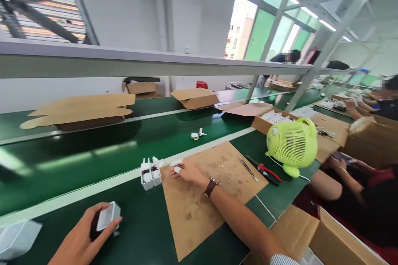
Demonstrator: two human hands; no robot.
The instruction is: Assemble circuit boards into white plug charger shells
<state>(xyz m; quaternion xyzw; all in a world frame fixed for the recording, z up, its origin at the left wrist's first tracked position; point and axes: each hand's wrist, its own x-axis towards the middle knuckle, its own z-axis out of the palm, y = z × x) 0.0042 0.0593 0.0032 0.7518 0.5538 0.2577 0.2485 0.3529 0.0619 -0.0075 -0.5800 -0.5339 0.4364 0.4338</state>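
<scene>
At the lower left, my left hand [82, 236] is closed around a small white box-shaped thing [107, 216] with a dark side, just above the green table. My right hand [191, 172], wearing a watch [211, 187], is over the upper left corner of a stained brown cardboard sheet [199, 219]. White coverings show on its fingers. Those fingers are drawn together, and whatever may be between them is too small to name. Left of it stand two small open white boxes [151, 177] side by side, with white parts sticking out of their tops.
Tweezers [248, 168] and red-and-black pliers [264, 169] lie right of centre, near a lime-green fan [292, 144]. Small white parts [195, 136] sit on the green belt [164, 128]. Cardboard boxes [195, 98] line the back. A seated person [367, 190] is at the right.
</scene>
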